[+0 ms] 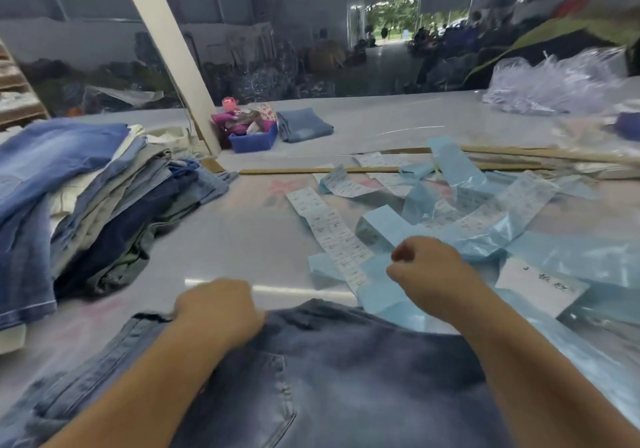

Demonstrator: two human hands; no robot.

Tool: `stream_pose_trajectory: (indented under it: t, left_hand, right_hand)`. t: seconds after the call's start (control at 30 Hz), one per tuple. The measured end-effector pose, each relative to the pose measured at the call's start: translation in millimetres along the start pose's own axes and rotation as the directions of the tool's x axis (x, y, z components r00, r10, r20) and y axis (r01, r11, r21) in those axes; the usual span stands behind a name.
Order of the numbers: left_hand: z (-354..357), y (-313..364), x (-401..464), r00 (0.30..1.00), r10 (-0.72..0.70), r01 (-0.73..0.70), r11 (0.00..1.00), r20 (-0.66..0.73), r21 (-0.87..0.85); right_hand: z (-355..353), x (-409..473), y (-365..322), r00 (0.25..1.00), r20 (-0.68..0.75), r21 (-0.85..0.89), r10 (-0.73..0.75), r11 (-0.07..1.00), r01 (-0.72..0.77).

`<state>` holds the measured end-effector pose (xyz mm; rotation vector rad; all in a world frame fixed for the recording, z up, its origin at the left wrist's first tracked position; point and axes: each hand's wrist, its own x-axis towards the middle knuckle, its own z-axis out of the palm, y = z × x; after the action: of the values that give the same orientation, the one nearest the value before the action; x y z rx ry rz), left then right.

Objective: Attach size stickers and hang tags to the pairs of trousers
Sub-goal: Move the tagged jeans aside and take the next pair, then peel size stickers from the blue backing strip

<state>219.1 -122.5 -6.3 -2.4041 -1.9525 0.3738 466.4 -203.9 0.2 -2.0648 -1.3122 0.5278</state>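
A pair of jeans (329, 378) is spread on the table (242, 239). Its top edge is gripped by the left hand (221, 309); the right hand (429, 271) is curled over sticker strips (332, 233), its grasp hidden.

Jeans (329, 378) flat; sticker strips (341, 239) beside.

On the bench (242, 233), the nearest trousers (346, 378) lie in front, a stack of trousers (86, 188) to the left, sticker strips (332, 233) to the right, a bin (254, 141) behind.
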Motion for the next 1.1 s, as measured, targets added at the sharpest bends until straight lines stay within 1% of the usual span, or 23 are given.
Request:
stream_pose_trajectory:
  t: [0.07, 0.1, 0.13, 0.2, 0.3, 0.37, 0.4, 0.47, 0.53, 0.63, 0.67, 0.7, 0.77, 0.8, 0.83, 0.87, 0.93, 0.97, 1.03, 1.1]
  left_hand:
    - [-18.9, 40.9, 31.4, 0.993, 0.044, -0.057, 0.991, -0.109, -0.119]
    - [-26.6, 64.4, 46.0, 0.99, 0.059, -0.085, 0.975, -0.131, -0.206]
    - [-30.5, 86.8, 60.7, 0.99, 0.075, -0.108, 0.95, -0.121, -0.293]
    - [-19.5, 121.2, 86.0, 0.991, 0.126, -0.133, 0.901, -0.045, -0.413]
    - [27.6, 143.2, 99.8, 0.99, 0.126, -0.067, 0.823, 0.066, -0.564]
    - [53.3, 147.0, 105.6, 0.992, 0.104, -0.03, 0.749, 0.072, -0.662]
    - [58.9, 149.0, 110.5, 0.992, 0.099, -0.023, 0.726, 0.072, -0.687]
    - [62.5, 152.1, 119.0, 0.99, 0.112, -0.018, 0.701, 0.085, -0.713]
    - [62.1, 153.4, 122.5, 0.99, 0.116, -0.027, 0.696, 0.076, -0.717]
    - [61.5, 148.4, 124.3, 0.993, 0.102, -0.032, 0.681, 0.052, -0.732]
    - [60.7, 146.2, 125.8, 0.995, 0.086, -0.027, 0.661, 0.041, -0.75]
    - [59.7, 144.6, 127.8, 0.998, 0.063, -0.021, 0.607, 0.022, -0.795]
    - [55.0, 145.0, 128.6, 0.999, 0.034, -0.014, 0.437, 0.001, -0.899]
    - [53.6, 146.3, 128.2, 0.999, 0.046, -0.026, 0.393, -0.008, -0.919]
    - [53.2, 147.0, 127.0, 0.997, 0.072, -0.031, 0.394, -0.003, -0.919]
    - [53.9, 147.1, 125.8, 0.996, 0.092, -0.026, 0.43, 0.015, -0.902]
    - [57.8, 144.9, 127.2, 0.996, 0.085, -0.018, 0.562, 0.036, -0.827]
    - [59.4, 142.7, 128.6, 0.997, 0.071, -0.017, 0.625, 0.035, -0.78]
    - [61.2, 138.2, 131.0, 0.998, 0.051, -0.017, 0.717, 0.029, -0.697]
    - [60.5, 132.9, 133.3, 1.0, 0.012, -0.013, 0.758, -0.006, -0.653]
  right_hand:
    - [7.3, 36.4, 6.8, 0.995, -0.038, -0.023, 0.094, 0.995, -0.095]
    - [11.5, 52.5, 10.3, 0.99, -0.054, -0.025, 0.131, 0.991, -0.132]
    - [16.5, 66.4, 13.8, 0.985, -0.062, -0.017, 0.163, 0.986, -0.164]
    - [31.7, 86.3, 22.3, 0.976, -0.052, -0.004, 0.21, 0.978, -0.21]
    - [65.1, 93.1, 45.8, 0.964, -0.002, 0.005, 0.266, 0.964, -0.266]
    - [84.0, 86.5, 63.7, 0.96, 0.006, 0.028, 0.28, 0.96, -0.28]
    - [89.9, 84.2, 71.8, 0.966, -0.008, 0.045, 0.257, 0.965, -0.257]
    - [95.1, 84.8, 82.1, 0.984, -0.022, 0.144, 0.177, 0.974, -0.172]
    - [95.6, 86.2, 83.8, 0.994, 0.007, 0.228, 0.107, 0.968, -0.106]
    - [94.4, 88.9, 79.7, 0.997, 0.043, 0.322, 0.058, 0.944, -0.069]
    - [93.7, 87.9, 76.5, 0.997, 0.067, 0.365, 0.041, 0.929, -0.063]
    - [93.2, 86.2, 72.9, 0.995, 0.094, 0.401, 0.012, 0.915, -0.049]
    - [91.8, 83.8, 65.6, 0.985, 0.159, 0.428, -0.064, 0.904, -0.01]
    - [91.0, 82.6, 62.6, 0.976, 0.192, 0.424, -0.103, 0.905, 0.012]
    - [90.2, 81.1, 60.1, 0.965, 0.221, 0.421, -0.14, 0.907, 0.035]
    - [89.4, 80.1, 58.9, 0.955, 0.247, 0.41, -0.167, 0.91, 0.053]
    - [89.5, 78.5, 57.7, 0.944, 0.282, 0.357, -0.17, 0.932, 0.061]
    - [89.7, 77.0, 57.4, 0.95, 0.271, 0.336, -0.153, 0.94, 0.055]
    - [88.7, 76.7, 58.1, 0.984, 0.171, 0.331, -0.056, 0.944, -0.004]
    - [83.1, 79.0, 60.8, 0.995, 0.011, 0.327, 0.099, 0.94, -0.097]
